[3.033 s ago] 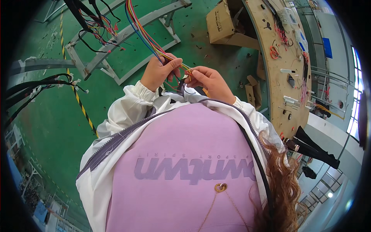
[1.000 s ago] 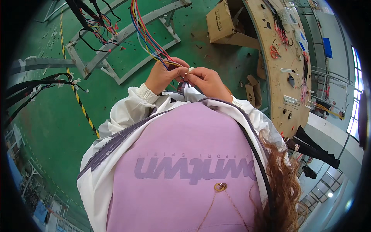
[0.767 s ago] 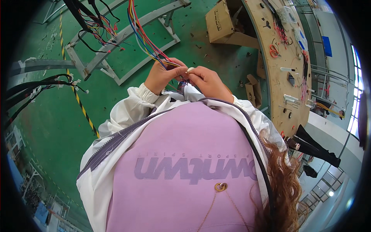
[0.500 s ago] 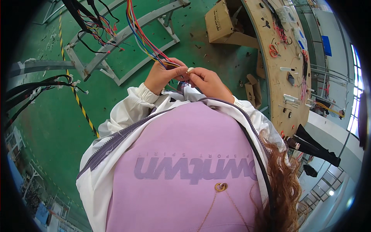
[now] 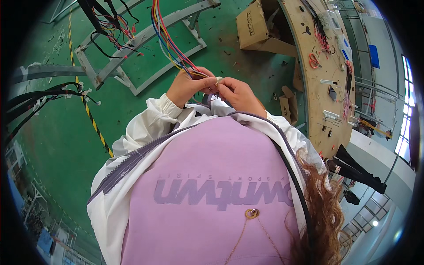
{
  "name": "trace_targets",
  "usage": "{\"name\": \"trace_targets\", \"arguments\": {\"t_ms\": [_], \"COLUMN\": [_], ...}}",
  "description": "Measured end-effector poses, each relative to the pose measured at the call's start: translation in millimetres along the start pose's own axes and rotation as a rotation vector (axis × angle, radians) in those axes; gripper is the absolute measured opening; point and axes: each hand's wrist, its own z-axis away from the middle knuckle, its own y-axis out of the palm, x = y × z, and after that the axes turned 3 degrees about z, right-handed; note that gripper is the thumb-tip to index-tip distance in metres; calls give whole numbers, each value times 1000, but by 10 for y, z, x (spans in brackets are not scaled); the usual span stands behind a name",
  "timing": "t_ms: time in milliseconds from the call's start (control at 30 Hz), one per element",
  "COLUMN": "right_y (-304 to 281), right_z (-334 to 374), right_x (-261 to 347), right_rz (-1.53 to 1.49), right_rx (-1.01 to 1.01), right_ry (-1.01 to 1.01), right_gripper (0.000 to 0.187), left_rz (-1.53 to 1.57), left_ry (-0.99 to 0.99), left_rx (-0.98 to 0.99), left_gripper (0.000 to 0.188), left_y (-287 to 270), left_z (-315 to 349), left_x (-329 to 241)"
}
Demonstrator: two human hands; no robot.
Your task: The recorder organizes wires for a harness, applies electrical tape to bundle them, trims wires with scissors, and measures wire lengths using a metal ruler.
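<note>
While left hand (image 5: 186, 86) grips coloured wires (image 5: 183, 61), right hand (image 5: 241, 93) pinches small white piece (image 5: 219, 79); cardboard box (image 5: 252, 29) gapes, contents unclear.

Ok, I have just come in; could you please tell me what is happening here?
A person in a white jacket is handling a bundle of coloured wires. The left hand grips the wires, and the right hand meets it, its fingertips at a small pale piece too small to identify. Scissors with orange handles lie on the wooden table to the right.
</note>
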Motion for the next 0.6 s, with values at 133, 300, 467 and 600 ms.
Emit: {"name": "trace_targets", "arguments": {"t_ms": [133,300,467,600], "right_y": [-13,-37,-32,-41], "right_z": [-44,-45,-91,-93], "right_x": [-19,41,-6,-22], "right_rz": [374,578,618,557], "right_rx": [-74,0,-81,-125], "right_ry": [-287,-367,-446,-486], "right_gripper": [17,15,14,13], "left_rz": [17,27,23,174], "left_ry": [10,-20,-83,-175], "left_rx": [-59,-91,-73,-2], "left_gripper": [15,15,15,16], "left_y": [-1,-51,-110,-124], "left_z": [-7,-18,-43,-22], "left_x": [29,37,16,-37]}}
